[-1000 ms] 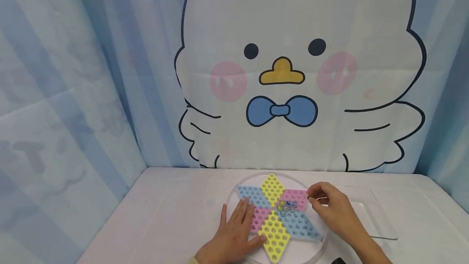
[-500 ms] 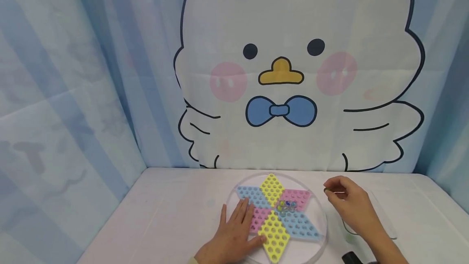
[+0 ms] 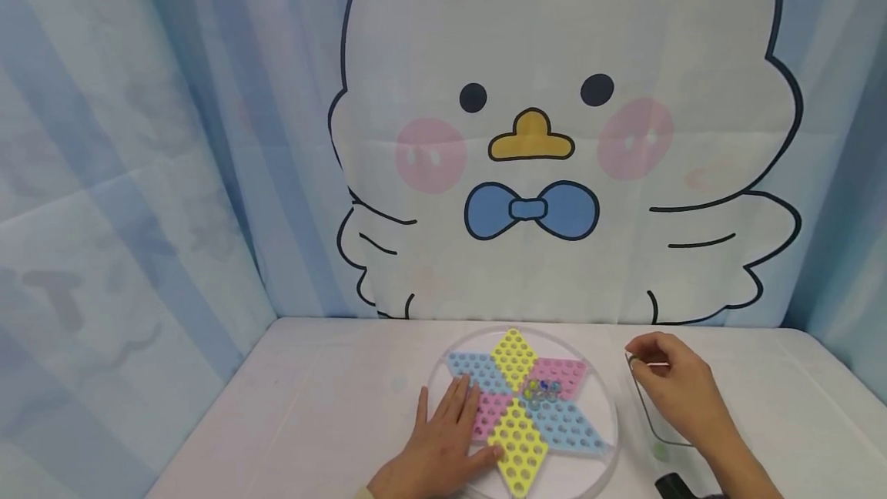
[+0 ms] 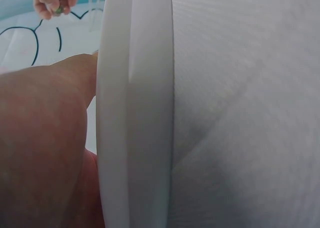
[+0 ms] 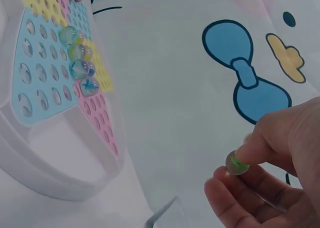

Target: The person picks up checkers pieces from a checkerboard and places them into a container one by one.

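Observation:
A round Chinese checkers board with yellow, blue and pink star points lies on the table. Several glass marbles sit clustered near its centre, by the pink and blue points. My left hand rests flat on the board's left side, fingers spread over the pink and blue holes. Off the board to the right, my right hand pinches a clear marble with a green streak between thumb and fingers. In the head view that marble is mostly hidden by the fingers.
A clear container with a thin dark edge stands under and beside the right hand. A black object shows near the right wrist. A curtain with a cartoon bird hangs behind the white table.
My right hand has moved right, away from the board's pink point, to above the clear container, still pinching the marble. The left hand and the clustered marbles have stayed in place.

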The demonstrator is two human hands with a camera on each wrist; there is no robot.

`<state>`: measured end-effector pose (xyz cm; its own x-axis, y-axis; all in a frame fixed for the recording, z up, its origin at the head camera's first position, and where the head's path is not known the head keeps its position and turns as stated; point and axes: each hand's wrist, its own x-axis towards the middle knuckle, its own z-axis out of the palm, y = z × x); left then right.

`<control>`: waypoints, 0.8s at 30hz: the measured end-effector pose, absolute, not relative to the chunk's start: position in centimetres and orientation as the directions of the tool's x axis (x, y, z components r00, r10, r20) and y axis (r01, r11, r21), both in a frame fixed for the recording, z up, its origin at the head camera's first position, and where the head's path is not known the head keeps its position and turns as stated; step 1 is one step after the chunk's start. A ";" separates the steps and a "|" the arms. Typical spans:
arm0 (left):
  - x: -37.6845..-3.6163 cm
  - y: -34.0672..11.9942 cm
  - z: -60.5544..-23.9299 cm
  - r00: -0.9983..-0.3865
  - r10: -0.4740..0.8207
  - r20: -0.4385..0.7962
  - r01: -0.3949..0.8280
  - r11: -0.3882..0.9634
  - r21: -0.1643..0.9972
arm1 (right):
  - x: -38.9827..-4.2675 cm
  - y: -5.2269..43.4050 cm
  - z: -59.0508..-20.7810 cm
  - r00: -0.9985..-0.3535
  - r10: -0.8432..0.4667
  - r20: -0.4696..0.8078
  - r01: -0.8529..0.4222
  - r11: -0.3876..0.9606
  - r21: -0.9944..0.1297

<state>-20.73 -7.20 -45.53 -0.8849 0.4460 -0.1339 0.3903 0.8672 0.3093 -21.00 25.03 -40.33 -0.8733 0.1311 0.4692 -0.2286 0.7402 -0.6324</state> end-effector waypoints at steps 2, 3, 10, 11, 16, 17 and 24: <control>-20.7 -7.2 -45.5 -0.885 0.445 -0.135 0.390 0.868 0.309 | -21.0 25.3 -40.3 -0.872 0.142 0.469 -0.217 0.746 -0.629; -20.7 -7.1 -45.5 -0.886 0.444 -0.134 0.390 0.869 0.305 | -20.9 25.5 -40.3 -0.871 0.147 0.468 -0.213 0.746 -0.631; -20.7 -7.1 -45.5 -0.885 0.443 -0.143 0.385 0.869 0.311 | -20.9 26.5 -40.6 -0.879 0.187 0.438 -0.151 0.763 -0.628; -20.8 -7.1 -45.6 -0.885 0.444 -0.143 0.385 0.869 0.311 | -20.9 26.6 -40.7 -0.884 0.194 0.425 -0.132 0.768 -0.627; -20.8 -7.2 -45.6 -0.884 0.448 -0.137 0.391 0.866 0.312 | -21.1 27.2 -40.8 -0.908 0.222 0.356 -0.051 0.784 -0.619; -20.8 -7.2 -45.6 -0.884 0.448 -0.136 0.391 0.866 0.312 | -21.1 27.3 -40.8 -0.913 0.225 0.340 -0.037 0.784 -0.620; -20.7 -7.1 -45.6 -0.886 0.445 -0.131 0.391 0.868 0.306 | -21.4 27.7 -41.0 -0.934 0.253 0.251 0.041 0.776 -0.629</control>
